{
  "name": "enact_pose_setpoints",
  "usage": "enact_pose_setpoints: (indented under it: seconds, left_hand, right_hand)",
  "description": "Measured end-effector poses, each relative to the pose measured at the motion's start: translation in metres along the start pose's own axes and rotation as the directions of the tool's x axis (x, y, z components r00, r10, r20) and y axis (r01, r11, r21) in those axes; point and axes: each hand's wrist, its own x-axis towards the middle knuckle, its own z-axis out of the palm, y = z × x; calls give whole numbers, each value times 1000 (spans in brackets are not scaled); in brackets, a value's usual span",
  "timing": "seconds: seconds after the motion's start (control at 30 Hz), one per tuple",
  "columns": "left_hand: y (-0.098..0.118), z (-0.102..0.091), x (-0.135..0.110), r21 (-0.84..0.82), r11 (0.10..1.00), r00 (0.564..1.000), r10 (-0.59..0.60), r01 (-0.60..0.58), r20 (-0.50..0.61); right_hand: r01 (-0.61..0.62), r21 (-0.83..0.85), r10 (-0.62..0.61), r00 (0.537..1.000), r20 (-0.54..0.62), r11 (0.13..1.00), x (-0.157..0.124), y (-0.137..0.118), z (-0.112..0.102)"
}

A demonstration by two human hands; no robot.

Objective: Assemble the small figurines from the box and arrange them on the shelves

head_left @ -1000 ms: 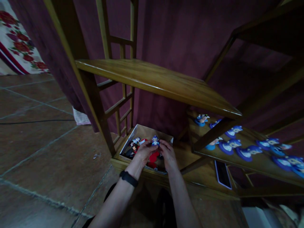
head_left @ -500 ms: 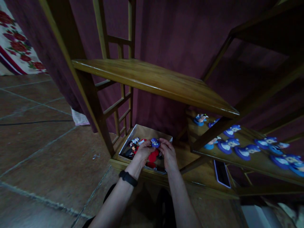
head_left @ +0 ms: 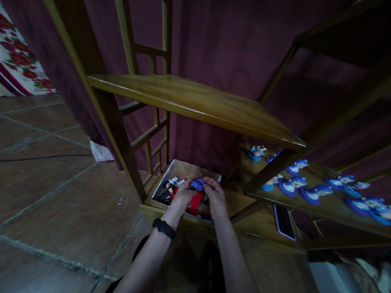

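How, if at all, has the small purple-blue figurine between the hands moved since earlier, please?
Yes: the figurine has turned and shifted slightly down the view against the white-rimmed rectangular box.

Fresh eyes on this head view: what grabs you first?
Most likely the glossy wooden board, slanting across the middle of the view. Just below it, the left hand and right hand hold a small purple figure between them, over an open box. Then the blue and purple figurines, set along a lower shelf at right.
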Motion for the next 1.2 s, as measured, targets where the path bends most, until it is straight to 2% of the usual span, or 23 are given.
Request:
enact_pose_setpoints:
  seconds: [0.13, 0.47, 0.63, 0.77, 0.87, 1.0, 1.2]
  left_hand:
    - [0, 0, 0, 17, 1000, 1000, 2, -2, 1]
    - [-5, -6, 5, 124, 991, 999, 40, -43, 27]
    - [-6, -5, 4, 52, 999, 1000, 10, -10, -3]
    - [0, -1, -2, -55, 994, 994, -97, 94, -50]
    - [4, 1, -5, -129, 981, 983, -157, 144, -96]
    - [4, -2, -3, -100, 981, 971, -181, 167, -153]
    - [4, -6, -1, -66, 986, 978, -158, 150, -135]
  right_hand:
    - [-2, 1, 2, 1000, -10, 1000, 2, 3, -1]
    - [-95, 10, 95, 995, -1, 995, 0, 3, 4]
    - [-110, 6, 110, 994, 12, 994, 2, 8, 4]
    - [-100, -42, 104, 990, 91, 994, 0, 4, 3]
    - [-92, -84, 100, 991, 92, 992, -1, 3, 3]
    - [-73, -82, 82, 991, 108, 994, 1, 5, 2]
    - [-72, -30, 76, 988, 137, 997, 0, 3, 5]
